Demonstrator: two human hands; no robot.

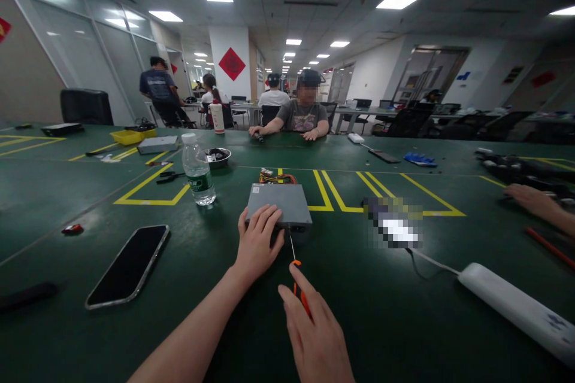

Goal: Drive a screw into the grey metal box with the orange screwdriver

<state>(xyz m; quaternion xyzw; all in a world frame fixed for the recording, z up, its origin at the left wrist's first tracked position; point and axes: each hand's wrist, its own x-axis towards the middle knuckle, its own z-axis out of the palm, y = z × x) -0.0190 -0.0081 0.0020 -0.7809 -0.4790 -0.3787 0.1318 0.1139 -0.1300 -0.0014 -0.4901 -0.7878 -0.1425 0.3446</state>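
Note:
A grey metal computer power supply [287,197] lies flat on the green table in front of me, its bundle of coloured wires [277,178] at the far side. My left hand [258,239] grips its near left corner, fingers over the top and thumb by the near face. Lower down, my right hand [314,323] holds a screwdriver [295,264] with an orange handle, index finger stretched along it. The thin shaft points up at the near face of the power supply; whether the tip touches a screw is too small to tell. Part of the handle is hidden by the hand.
Left of me lie a phone [128,266] and a water bottle [197,173], with a metal bowl [218,157] behind. A white power strip [516,305] with a cable lies right. Another person's hand [539,203] is at the right edge; a person [305,114] sits opposite.

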